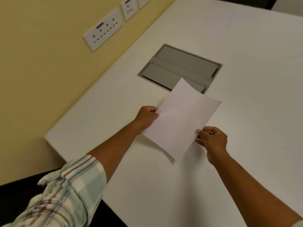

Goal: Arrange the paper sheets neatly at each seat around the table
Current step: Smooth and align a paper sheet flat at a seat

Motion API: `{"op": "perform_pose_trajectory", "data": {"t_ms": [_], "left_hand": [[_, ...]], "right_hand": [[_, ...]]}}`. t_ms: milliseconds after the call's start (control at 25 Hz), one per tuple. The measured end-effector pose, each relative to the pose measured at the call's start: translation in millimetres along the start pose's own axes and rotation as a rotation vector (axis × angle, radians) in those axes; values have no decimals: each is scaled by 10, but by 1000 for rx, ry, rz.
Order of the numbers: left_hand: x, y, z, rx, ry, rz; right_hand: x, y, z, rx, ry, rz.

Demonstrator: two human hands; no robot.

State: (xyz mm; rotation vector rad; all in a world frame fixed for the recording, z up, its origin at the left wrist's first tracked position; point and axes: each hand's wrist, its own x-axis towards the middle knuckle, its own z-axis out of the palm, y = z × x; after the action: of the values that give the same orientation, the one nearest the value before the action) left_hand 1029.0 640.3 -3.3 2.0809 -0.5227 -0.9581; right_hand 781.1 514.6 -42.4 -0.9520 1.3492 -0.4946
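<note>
A broad white worktop (pixel 246 79) with a smooth matte face and a square corner fills most of the view, set against a pale yellow wall (pixel 41 54) that carries flat white rectangular socket plates (pixel 103 29). Sunk into the worktop is a grey rectangular hatch (pixel 177 66) with two long flat flaps, dull and metallic in look. Above the worktop, casting a soft shadow on it, hangs a single paper sheet (pixel 182 118), thin, plain white and rectangular (its near edge bows slightly), its far corner overlapping the hatch's near edge in the view. Both forearms reach forward from the bottom of the frame; the left one comes out of a rolled-up sleeve (pixel 65 194) of soft plaid cloth in pale green, white and brown. The left hand (pixel 146 117) pinches the sheet's left edge, thumb on top and fingers curled beneath. The right hand (pixel 212 141) grips the near right edge the same way, thumb pressed on the upper face, fingers closed under the paper.
</note>
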Motion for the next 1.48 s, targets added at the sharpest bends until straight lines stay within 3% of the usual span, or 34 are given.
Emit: {"op": "perform_pose_trajectory", "data": {"t_ms": [440, 800, 1120, 1240, 1320, 1400, 1480], "left_hand": [[-241, -1017, -1147, 164, 159, -112], [-247, -1683, -1373, 261, 295, -159], [-293, -1766, -1406, 287, 324, -124], [-370, -1753, -1421, 377, 373, -90], [-484, -1761, -1366, 516, 401, -28], [-620, -1776, -1253, 620, 339, 43], [-716, -1801, -1107, 738, 217, 39]], "right_hand": [[-732, 675, 1200, -179, -200, 77], [-792, 955, 1657, -481, -214, 13], [-810, 1006, 1662, -643, -229, -76], [-847, 995, 1597, -794, -270, -221], [-902, 1002, 1546, -942, -307, -432], [-947, 1033, 1502, -1199, -389, -718], [-967, 1091, 1471, -1417, -506, -870]]}}
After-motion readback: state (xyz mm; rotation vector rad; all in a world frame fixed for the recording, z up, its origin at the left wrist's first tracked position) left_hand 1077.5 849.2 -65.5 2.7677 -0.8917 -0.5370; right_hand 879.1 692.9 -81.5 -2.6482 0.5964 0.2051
